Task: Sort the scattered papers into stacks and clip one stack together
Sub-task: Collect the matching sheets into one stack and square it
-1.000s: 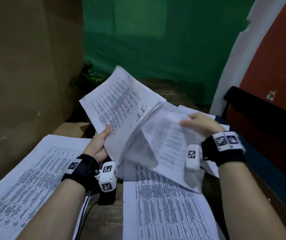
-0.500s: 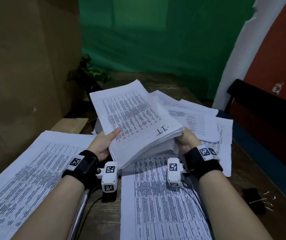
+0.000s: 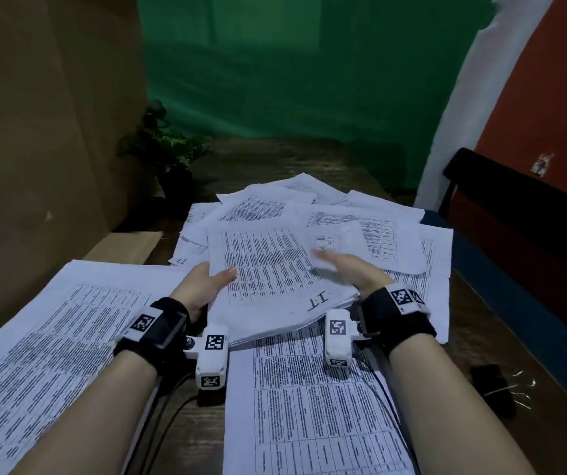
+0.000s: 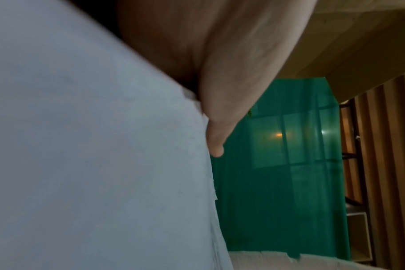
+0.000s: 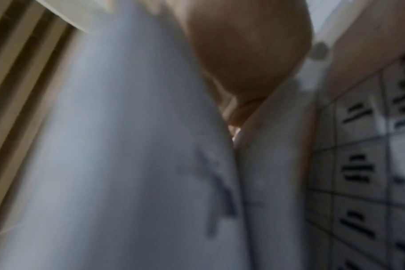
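Observation:
A thick stack of printed sheets marked "1T" [image 3: 275, 269] lies nearly flat over the scattered papers [image 3: 361, 217] in the middle of the table. My left hand [image 3: 206, 286] grips its left edge, thumb on top and fingers underneath. In the left wrist view the stack's [image 4: 92, 146] blank underside fills the frame beside the left hand [image 4: 220, 91]. My right hand [image 3: 347, 269] lies with straight, blurred fingers along the stack's right edge. The right wrist view shows the stack [image 5: 127, 146] against the right hand's [image 5: 247, 54] palm, with another sheet on its other side.
A sorted pile [image 3: 52, 337] lies near left and another pile [image 3: 309, 406] sits between my forearms. A black binder clip [image 3: 491, 378] and wire clips [image 3: 522, 385] rest on the wooden table [image 3: 481, 320] at the right. A plant [image 3: 169, 149] and cardboard [image 3: 124, 248] stand far left.
The "1T" stack came down from a raised, tilted hold to nearly flat over the scattered papers. My right hand went from under its right edge to lying alongside it with fingers straight.

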